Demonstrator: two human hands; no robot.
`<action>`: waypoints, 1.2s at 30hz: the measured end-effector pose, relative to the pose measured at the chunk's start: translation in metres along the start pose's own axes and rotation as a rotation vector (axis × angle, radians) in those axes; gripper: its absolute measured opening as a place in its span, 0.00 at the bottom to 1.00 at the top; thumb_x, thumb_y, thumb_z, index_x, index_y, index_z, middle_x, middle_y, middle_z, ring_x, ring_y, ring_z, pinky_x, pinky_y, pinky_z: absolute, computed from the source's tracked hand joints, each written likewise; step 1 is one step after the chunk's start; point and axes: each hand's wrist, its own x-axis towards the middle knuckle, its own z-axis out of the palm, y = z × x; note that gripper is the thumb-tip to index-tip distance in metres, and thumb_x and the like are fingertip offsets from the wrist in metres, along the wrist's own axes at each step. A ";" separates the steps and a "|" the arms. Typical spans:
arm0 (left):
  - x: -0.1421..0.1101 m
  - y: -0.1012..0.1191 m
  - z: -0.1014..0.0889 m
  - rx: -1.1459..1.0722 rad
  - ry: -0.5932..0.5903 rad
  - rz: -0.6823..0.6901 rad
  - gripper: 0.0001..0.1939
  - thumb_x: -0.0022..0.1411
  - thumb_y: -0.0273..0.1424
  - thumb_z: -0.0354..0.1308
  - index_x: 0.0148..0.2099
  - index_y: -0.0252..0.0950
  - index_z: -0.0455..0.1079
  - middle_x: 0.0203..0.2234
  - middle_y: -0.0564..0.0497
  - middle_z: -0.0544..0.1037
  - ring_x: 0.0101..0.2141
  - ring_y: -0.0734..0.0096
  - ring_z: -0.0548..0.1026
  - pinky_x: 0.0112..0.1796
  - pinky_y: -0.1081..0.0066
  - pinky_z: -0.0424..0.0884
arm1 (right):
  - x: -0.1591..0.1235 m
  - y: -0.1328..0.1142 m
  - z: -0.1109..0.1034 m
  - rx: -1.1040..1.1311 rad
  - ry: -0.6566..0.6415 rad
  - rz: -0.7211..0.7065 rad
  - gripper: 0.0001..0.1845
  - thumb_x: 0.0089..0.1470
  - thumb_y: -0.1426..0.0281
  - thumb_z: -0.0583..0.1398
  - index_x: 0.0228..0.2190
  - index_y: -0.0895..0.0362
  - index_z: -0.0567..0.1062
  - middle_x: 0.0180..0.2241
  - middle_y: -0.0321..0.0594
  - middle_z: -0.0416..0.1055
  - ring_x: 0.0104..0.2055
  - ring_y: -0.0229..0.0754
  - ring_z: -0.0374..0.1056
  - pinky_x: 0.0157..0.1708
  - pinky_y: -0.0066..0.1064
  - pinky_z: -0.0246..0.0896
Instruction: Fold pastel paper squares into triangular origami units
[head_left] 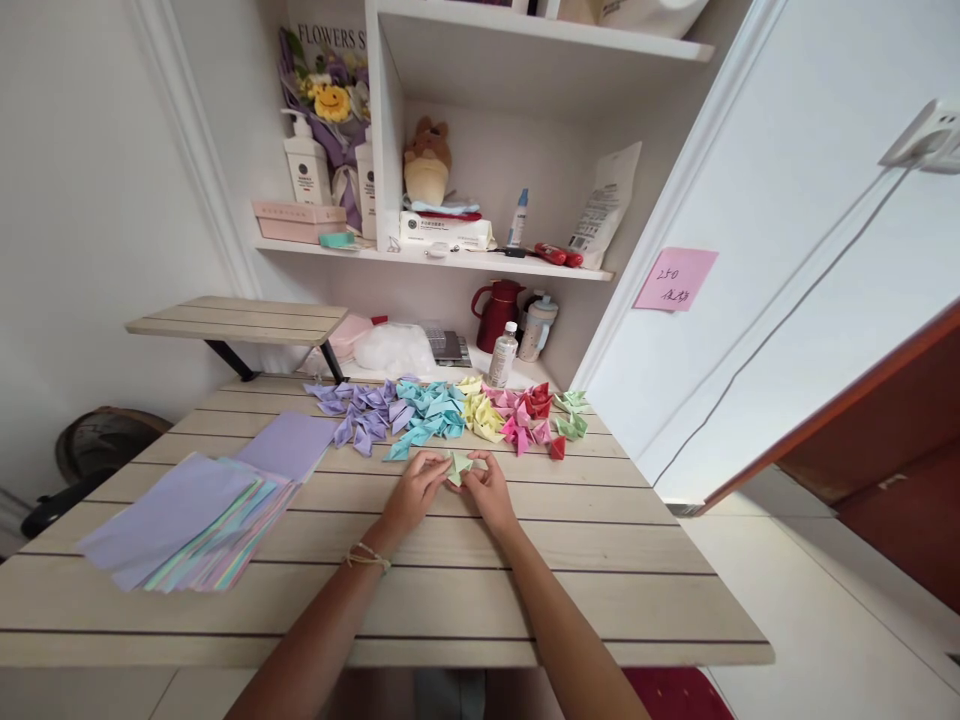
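Forearms (319, 615) (562, 615), edge (675, 654), hands (414, 490) (490, 492) pinching paper (459, 467), open planks (600, 545)

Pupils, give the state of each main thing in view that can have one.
Small pale green paper piece: folded, held
Bare left hand: pinching it
Bare right hand: pinching it
Flat lilac and multicoloured paper sheets: stacked, fanned
Folded multicoloured paper pieces: heaped
Clear plastic bottle: upright, capped
Red handled jug: upright
White wall socket: plug inserted

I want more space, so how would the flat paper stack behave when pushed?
The flat paper stack would probably spread, because it lies fanned out. Its layers look thin, so they may bend. Lying low, it should hardly tip.
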 end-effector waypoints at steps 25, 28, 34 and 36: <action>0.004 -0.004 -0.004 -0.465 -0.066 -0.394 0.12 0.51 0.38 0.59 0.30 0.32 0.72 0.22 0.51 0.75 0.24 0.73 0.70 0.28 0.73 0.67 | 0.005 -0.012 -0.023 -0.200 -0.108 -0.046 0.17 0.38 0.58 0.66 0.26 0.59 0.74 0.24 0.38 0.72 0.25 0.37 0.66 0.26 0.27 0.62; 0.002 -0.006 0.000 -0.526 -0.045 -0.392 0.13 0.49 0.36 0.61 0.36 0.33 0.69 0.23 0.52 0.75 0.23 0.75 0.70 0.26 0.75 0.65 | 0.006 -0.010 -0.022 -0.209 -0.082 -0.055 0.18 0.38 0.57 0.66 0.26 0.59 0.73 0.20 0.36 0.70 0.22 0.36 0.64 0.23 0.27 0.61; 0.000 -0.009 0.002 -0.493 0.011 -0.407 0.12 0.49 0.35 0.60 0.34 0.32 0.70 0.26 0.49 0.76 0.28 0.71 0.73 0.29 0.73 0.67 | 0.006 -0.005 -0.023 -0.255 -0.111 -0.077 0.17 0.39 0.58 0.65 0.27 0.58 0.74 0.20 0.36 0.69 0.22 0.36 0.64 0.23 0.27 0.61; 0.000 -0.009 0.002 -0.493 0.009 -0.428 0.13 0.47 0.35 0.62 0.34 0.32 0.71 0.28 0.47 0.77 0.31 0.68 0.74 0.34 0.71 0.69 | 0.005 -0.003 -0.024 -0.298 -0.159 -0.067 0.18 0.37 0.59 0.66 0.29 0.59 0.75 0.22 0.37 0.70 0.23 0.37 0.64 0.24 0.27 0.60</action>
